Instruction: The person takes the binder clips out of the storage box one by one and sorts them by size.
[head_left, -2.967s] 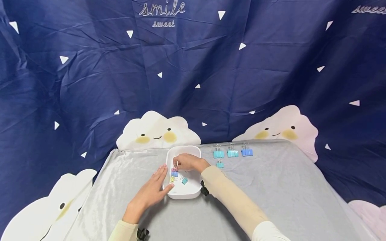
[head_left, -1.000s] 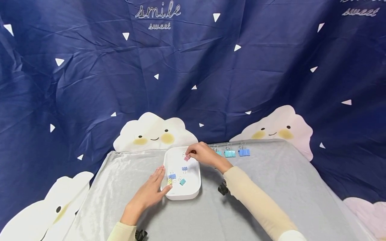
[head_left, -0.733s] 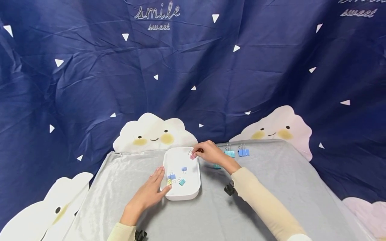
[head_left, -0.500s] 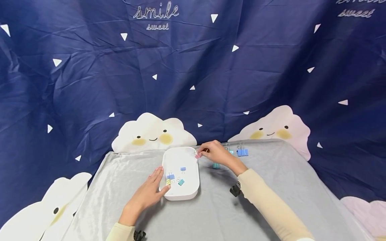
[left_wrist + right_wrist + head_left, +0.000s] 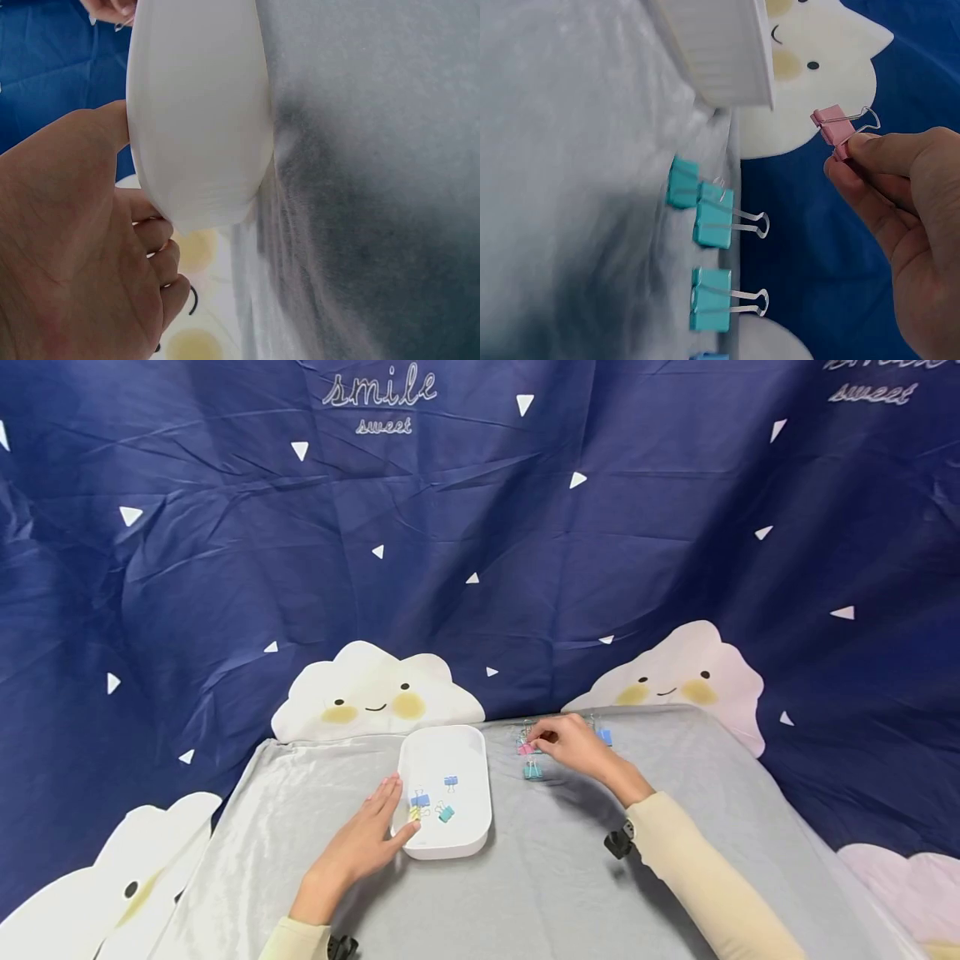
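Right hand (image 5: 579,747) pinches a pink clip (image 5: 835,129) in the air near the table's (image 5: 525,885) far edge; left hand (image 5: 360,837), fingers extended, rests on the white box (image 5: 450,852).
Lowered carelessly, the clip could knock the nearby teal clips (image 5: 718,213) askew, or slip from that small pinch. Its handles point toward the far edge; its body's long axis runs roughly along it.

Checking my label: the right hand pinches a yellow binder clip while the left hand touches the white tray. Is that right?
Not quite: the right wrist view shows the right hand pinching a pink binder clip, not a yellow one. The left hand touches the white tray.
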Motion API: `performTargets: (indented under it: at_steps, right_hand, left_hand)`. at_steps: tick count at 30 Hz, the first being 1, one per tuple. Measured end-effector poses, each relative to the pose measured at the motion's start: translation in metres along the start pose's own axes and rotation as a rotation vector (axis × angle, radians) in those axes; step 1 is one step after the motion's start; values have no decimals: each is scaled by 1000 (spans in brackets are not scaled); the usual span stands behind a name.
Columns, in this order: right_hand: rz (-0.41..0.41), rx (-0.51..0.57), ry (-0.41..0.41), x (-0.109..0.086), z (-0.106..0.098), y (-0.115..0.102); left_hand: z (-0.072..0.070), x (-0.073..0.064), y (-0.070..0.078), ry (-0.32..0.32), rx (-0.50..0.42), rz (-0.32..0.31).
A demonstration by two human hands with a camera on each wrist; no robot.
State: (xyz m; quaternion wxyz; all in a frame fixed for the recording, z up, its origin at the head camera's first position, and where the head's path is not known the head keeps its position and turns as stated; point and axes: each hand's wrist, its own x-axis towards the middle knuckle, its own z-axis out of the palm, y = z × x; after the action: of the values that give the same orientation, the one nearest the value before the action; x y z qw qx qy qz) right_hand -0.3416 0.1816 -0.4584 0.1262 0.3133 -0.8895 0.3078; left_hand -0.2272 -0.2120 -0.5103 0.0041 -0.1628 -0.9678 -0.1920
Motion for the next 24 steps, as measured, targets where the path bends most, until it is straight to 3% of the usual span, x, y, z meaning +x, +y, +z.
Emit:
performTargets:
  at_steps: [12,24]
  right_hand:
    - [73,21,34,-28,-9,29]
    - [98,-7,48,-48,-2,54]
  left_hand:
    - [0,0,-1,5,-2,7]
    - [0,-1,-1,7,-10,5]
